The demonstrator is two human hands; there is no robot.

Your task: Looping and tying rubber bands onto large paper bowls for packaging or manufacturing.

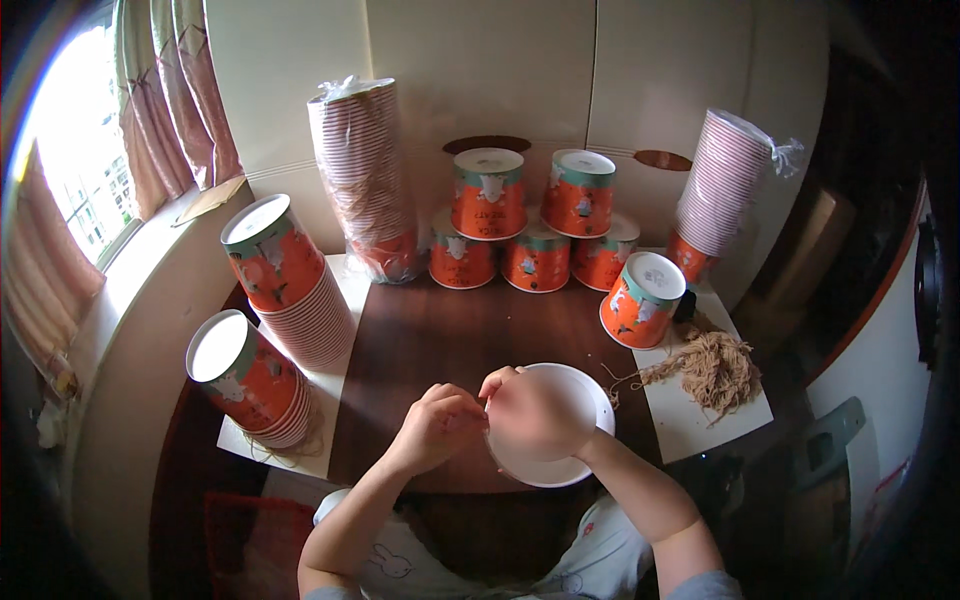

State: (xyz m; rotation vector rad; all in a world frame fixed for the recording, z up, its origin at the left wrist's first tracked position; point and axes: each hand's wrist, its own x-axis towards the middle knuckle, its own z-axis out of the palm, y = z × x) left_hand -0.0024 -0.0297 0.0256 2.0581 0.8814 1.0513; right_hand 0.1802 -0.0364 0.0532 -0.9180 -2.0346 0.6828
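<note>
A round, white-lined bucket [540,472] sits at the near edge of the dark brown wooden table [430,340], in front of the person. Its mouth faces up toward the camera, so its long axis runs roughly along the line of sight; any tilt is hard to tell. The right hand covers much of the interior, hiding whatever may be inside.

Five orange-and-green printed paper buckets [489,205] stand bottom up behind it, two above three. One matching single bucket [640,305] stands bottom up at right, near a tangled bundle of tan string [715,365]. Two nested bucket stacks [270,255] stand bottom up at left; taller plastic-wrapped stacks stand at back left [355,140] and back right [722,180].

The left hand [443,425] is at the left rim, fingers curled and tips drawn together; whether they pinch anything is unclear. The right hand [535,415] is blurred, fingers bent toward the left hand; its grip cannot be told.
</note>
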